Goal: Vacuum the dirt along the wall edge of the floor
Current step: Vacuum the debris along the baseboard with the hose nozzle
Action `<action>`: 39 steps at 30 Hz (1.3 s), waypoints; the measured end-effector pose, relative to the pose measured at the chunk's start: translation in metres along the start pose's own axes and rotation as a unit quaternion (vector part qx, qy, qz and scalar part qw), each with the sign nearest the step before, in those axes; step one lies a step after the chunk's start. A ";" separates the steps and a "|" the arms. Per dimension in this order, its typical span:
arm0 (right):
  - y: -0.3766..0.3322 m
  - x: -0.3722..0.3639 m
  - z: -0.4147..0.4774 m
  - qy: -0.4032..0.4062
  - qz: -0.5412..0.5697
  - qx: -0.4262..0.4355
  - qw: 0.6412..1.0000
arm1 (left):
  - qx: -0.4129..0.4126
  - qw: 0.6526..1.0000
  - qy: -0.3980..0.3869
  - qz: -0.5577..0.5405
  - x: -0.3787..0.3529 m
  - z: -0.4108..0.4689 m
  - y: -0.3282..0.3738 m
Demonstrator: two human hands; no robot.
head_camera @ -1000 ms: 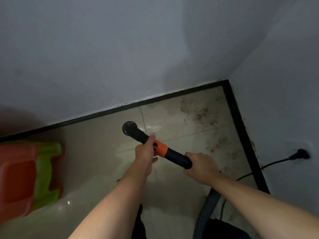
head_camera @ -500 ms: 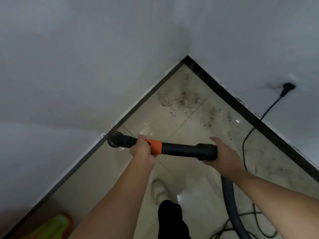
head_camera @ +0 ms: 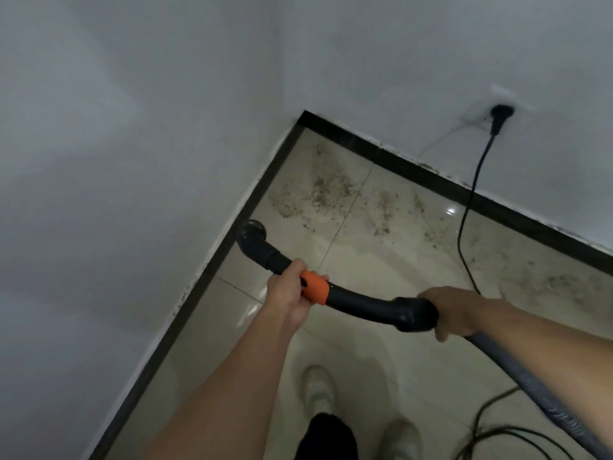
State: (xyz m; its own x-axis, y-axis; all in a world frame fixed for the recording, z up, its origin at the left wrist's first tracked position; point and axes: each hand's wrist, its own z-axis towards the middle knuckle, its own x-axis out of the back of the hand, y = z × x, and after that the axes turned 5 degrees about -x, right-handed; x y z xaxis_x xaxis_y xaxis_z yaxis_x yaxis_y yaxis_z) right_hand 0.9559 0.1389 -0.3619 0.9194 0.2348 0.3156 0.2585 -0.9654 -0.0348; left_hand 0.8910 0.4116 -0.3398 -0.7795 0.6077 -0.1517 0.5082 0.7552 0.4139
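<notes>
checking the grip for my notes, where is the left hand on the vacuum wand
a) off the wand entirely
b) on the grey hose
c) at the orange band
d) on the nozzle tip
c: the left hand is curled round the wand at its orange band, while the right hand holds the elbow end by the grey hose.

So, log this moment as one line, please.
left hand grips wand | right hand grips hose elbow | nozzle by baseboard | dirt lies near corner
</notes>
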 end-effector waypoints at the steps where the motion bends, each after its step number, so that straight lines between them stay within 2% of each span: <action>1: 0.001 -0.006 0.007 0.050 0.032 0.019 0.998 | -0.011 1.000 0.005 -0.004 -0.001 0.009 -0.003; 3: 0.001 -0.025 0.022 0.142 0.075 0.045 0.986 | -0.013 0.999 0.039 -0.010 0.001 0.036 -0.016; 5: -0.008 -0.047 0.039 0.197 0.092 0.076 0.973 | 0.000 0.999 0.049 -0.004 0.006 0.060 -0.032; 9: -0.039 -0.074 0.087 0.284 0.028 0.103 0.953 | 0.035 0.999 0.011 0.010 0.010 0.113 -0.069; 11: -0.060 -0.090 0.113 0.305 0.044 0.112 0.945 | 0.040 0.999 -0.021 0.024 0.013 0.137 -0.086; 15: -0.098 -0.116 0.174 0.368 0.098 0.076 0.922 | 0.026 0.978 -0.111 0.176 0.014 0.188 -0.089; 16: -0.102 -0.120 0.187 0.385 0.113 0.059 0.914 | 0.025 0.959 -0.140 0.243 0.018 0.198 -0.082; 19: -0.108 -0.129 0.225 0.433 0.134 0.044 0.890 | 0.006 0.867 -0.204 0.454 0.042 0.232 -0.050; 22: -0.110 -0.134 0.252 0.465 0.106 0.059 0.877 | -0.084 0.803 -0.168 0.565 0.069 0.265 -0.021; 25: -0.102 -0.138 0.262 0.484 0.073 0.052 0.870 | -0.197 0.755 -0.118 0.614 0.091 0.297 -0.007; 26: -0.096 -0.141 0.260 0.491 0.072 0.044 0.867 | -0.236 0.727 -0.106 0.635 0.098 0.306 -0.006; 29: -0.071 -0.164 0.241 0.502 0.090 0.000 0.860 | -0.336 0.590 -0.084 0.729 0.124 0.325 -0.018; 32: -0.045 -0.203 0.220 0.477 0.090 -0.057 0.873 | -0.382 0.457 -0.030 0.803 0.154 0.339 -0.051; 33: -0.037 -0.217 0.217 0.463 0.080 -0.071 0.880 | -0.410 0.423 -0.008 0.808 0.162 0.344 -0.064; 34: -0.030 -0.229 0.216 0.450 0.072 -0.082 0.886 | -0.440 0.404 0.012 0.802 0.169 0.349 -0.076; 35: -0.023 -0.239 0.216 0.441 0.069 -0.091 0.890 | -0.461 0.399 0.028 0.792 0.174 0.352 -0.086; 39: -0.016 -0.239 0.224 0.452 0.109 -0.152 0.872 | -0.547 0.433 0.045 0.715 0.195 0.363 -0.110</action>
State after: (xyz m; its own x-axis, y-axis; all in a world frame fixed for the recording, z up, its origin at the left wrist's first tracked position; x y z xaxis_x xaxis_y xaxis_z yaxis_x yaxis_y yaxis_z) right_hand 0.7983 0.1240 -0.6495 0.2927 -0.0105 0.9561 -0.1104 -0.9936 0.0229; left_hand 0.8159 0.5357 -0.7404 0.0103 0.2128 0.9770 0.0561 -0.9757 0.2119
